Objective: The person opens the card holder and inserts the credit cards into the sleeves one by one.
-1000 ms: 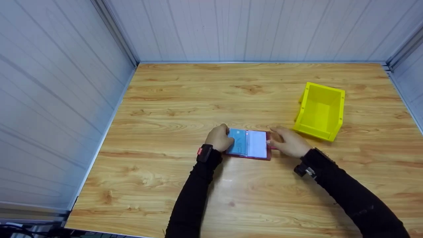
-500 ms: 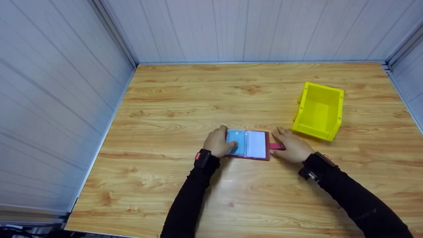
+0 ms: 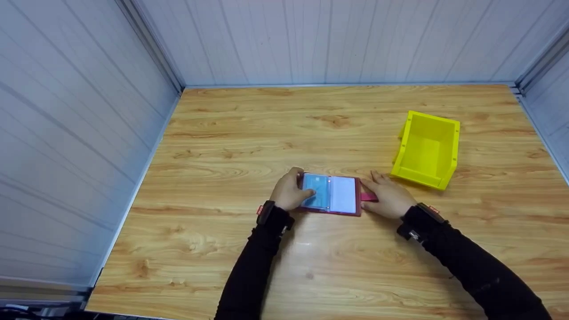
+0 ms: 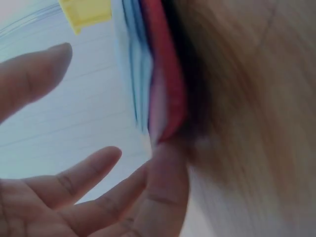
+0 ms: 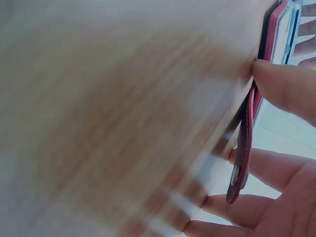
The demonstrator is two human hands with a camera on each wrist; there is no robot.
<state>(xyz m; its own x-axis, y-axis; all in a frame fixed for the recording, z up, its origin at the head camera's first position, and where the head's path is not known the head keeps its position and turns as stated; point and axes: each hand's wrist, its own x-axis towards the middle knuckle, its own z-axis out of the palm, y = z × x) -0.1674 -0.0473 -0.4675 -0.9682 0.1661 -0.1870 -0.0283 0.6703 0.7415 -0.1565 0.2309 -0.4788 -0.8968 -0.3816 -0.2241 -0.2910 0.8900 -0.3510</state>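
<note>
A red card holder [image 3: 358, 209] lies spread out on the table, with a blue card in a clear sleeve [image 3: 318, 202] on its left half and a white page [image 3: 343, 194] on its right. My left hand [image 3: 288, 192] is at its left edge. In the left wrist view, one fingertip [image 4: 168, 168] touches the red cover, while the thumb [image 4: 44, 69] hangs apart from the sleeves. At the right edge is my right hand [image 3: 389, 195], fingers spread. Its thumb [image 5: 284, 86] is by the cover's edge, and the snap strap [image 5: 242, 148] extends between thumb and fingers.
A yellow bin [image 3: 426, 149] stands to the right, just beyond my right hand. The wood-grain table [image 3: 222, 133] meets pale panel walls [image 3: 266, 40] at the back and sides. Some dark cables [image 3: 26, 311] show at the lower left corner.
My left thumb has lifted from the blue card and the hand has shifted slightly left. My right thumb has left the white page's edge, and the strap has come into view.
</note>
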